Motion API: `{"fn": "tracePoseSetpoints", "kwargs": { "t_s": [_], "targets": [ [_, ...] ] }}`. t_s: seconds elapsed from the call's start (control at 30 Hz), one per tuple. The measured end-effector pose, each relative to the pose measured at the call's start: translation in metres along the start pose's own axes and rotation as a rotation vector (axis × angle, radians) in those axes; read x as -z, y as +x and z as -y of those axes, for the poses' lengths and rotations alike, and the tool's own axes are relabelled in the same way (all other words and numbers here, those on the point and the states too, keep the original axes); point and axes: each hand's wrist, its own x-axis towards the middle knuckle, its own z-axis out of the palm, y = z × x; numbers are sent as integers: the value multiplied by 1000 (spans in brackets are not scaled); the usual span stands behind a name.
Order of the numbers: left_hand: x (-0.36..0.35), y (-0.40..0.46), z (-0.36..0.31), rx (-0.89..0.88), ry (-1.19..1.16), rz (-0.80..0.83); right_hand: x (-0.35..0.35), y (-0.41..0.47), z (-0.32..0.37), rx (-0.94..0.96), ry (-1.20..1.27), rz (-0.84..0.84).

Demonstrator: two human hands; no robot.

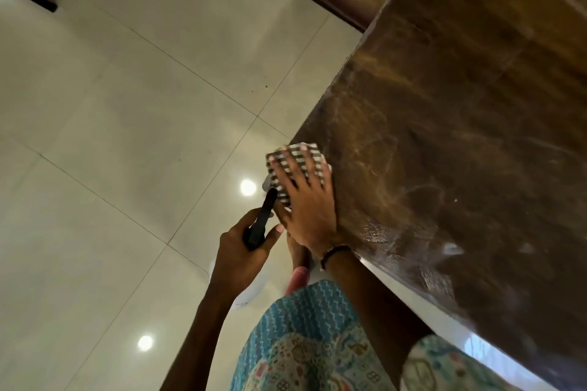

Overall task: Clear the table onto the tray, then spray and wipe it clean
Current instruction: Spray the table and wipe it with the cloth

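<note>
At the near corner of the dark brown polished wooden bench, toward seven o'clock of the one head view, the right hand lies flat with straight, spread fingers pressing one folded brown-and-white checked cloth onto the top. The cloth sits right at the bench edge, partly overhanging it, which I judge suits wiping the rim where the pale streaks and wet sheen end. Just beside it at eight o'clock, the left hand curls round the black trigger head of one spray bottle; the nozzle points up toward the cloth, and the pale bottle body hangs mostly hidden below the hand. Holding it off the bench, over the cream glossy floor tiles, probably keeps the wiped surface free and the spray ready for another pass.

Smears and a shiny patch show on the bench near four o'clock. No dishes and no tray are in view, so clearing looks finished and wiping is the step in hand. Two ceiling-light reflections glint on the tiles; a turquoise patterned garment fills six o'clock.
</note>
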Motion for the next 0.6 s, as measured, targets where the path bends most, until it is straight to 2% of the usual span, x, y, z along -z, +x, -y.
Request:
{"fn": "tracePoseSetpoints", "kwargs": {
  "t_s": [0.1, 0.23, 0.33, 0.47, 0.6],
  "targets": [
    [7, 2, -2, -19, 13, 2, -4, -5, 4, 137, -25, 23],
    [14, 6, -3, -5, 49, 12, 0, -68, -44, 254, -72, 83],
    [16, 11, -6, -8, 54, 24, 4, -84, -67, 132, -52, 75],
    [16, 17, -10, -47, 44, 44, 2, -37, -30, -89, -10, -40],
    [12, 22, -19, -123, 82, 81, -6, -7, -4, 128, -28, 2]
  ]
}}
